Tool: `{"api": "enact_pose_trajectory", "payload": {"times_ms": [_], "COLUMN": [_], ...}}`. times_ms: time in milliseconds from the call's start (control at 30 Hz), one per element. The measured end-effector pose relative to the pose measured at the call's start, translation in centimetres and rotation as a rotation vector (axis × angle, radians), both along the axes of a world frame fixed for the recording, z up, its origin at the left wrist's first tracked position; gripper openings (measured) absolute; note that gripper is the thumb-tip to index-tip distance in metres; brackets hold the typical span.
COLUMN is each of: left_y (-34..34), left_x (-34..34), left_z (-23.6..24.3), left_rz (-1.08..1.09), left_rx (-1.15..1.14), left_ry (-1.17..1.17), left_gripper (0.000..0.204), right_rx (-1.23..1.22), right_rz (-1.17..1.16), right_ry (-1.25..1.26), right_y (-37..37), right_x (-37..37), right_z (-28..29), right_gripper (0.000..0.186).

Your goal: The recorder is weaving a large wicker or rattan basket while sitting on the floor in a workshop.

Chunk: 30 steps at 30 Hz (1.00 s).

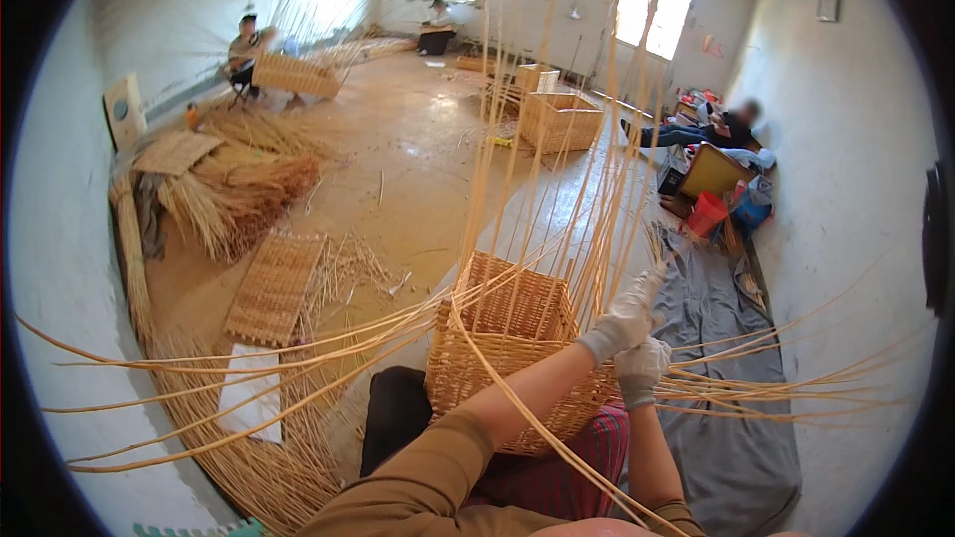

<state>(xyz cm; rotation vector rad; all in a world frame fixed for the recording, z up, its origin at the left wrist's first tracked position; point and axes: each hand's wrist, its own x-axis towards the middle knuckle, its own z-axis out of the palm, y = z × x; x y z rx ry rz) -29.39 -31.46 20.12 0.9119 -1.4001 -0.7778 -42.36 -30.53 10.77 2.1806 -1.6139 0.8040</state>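
Note:
A square willow basket (497, 388) sits on my lap, with tall upright rods (507, 169) and long loose rods (149, 365) fanning out sideways. My left hand (625, 310), in a pale glove, reaches across to the basket's right back corner, its fingers closed round willow rods there. My right hand (642, 365), also gloved, is just below it, closed on rods at the right side of the rim. The exact grip of both is partly hidden.
Rod bundles (249, 209), a woven panel (274, 288) and a white sheet (249, 393) lie left. A grey cloth (726, 447), red bucket (704, 214) and a reclining person (726, 129) are right. Two finished baskets (557, 122) stand ahead; other people (244, 55) sit farther back.

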Motion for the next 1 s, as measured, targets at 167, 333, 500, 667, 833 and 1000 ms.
{"api": "enact_pose_trajectory", "payload": {"times_ms": [167,333,500,667,833,1000], "left_y": [7.0,22.9,28.3,25.9,27.0,25.7], "left_x": [-0.8,4.4,5.4,4.7,2.8,3.1], "left_z": [-3.2,-16.8,-25.5,-26.2,-28.4,-23.0], "left_rz": [-0.073,-0.076,-0.585,-0.683,-0.767,-1.024], "left_rx": [-0.475,0.353,0.841,0.828,0.862,1.039], "left_ry": [-0.242,-0.382,-0.934,-0.888,-0.960,-1.004], "left_gripper": [0.043,0.027,0.039,0.041,0.039,0.047], "right_rx": [0.244,0.198,0.185,-0.299,-0.083,0.547], "right_rz": [-0.065,-0.146,-0.231,0.235,0.151,-0.464], "right_ry": [-0.173,0.035,0.070,-0.144,-0.074,-0.695], "right_y": [-5.2,0.8,2.3,6.7,16.0,21.4], "right_x": [-5.2,-0.1,1.0,0.3,-6.1,-7.6], "right_z": [-1.0,5.2,6.1,6.4,-0.1,-6.9], "right_gripper": [0.025,0.034,0.029,0.044,0.049,0.069]}}
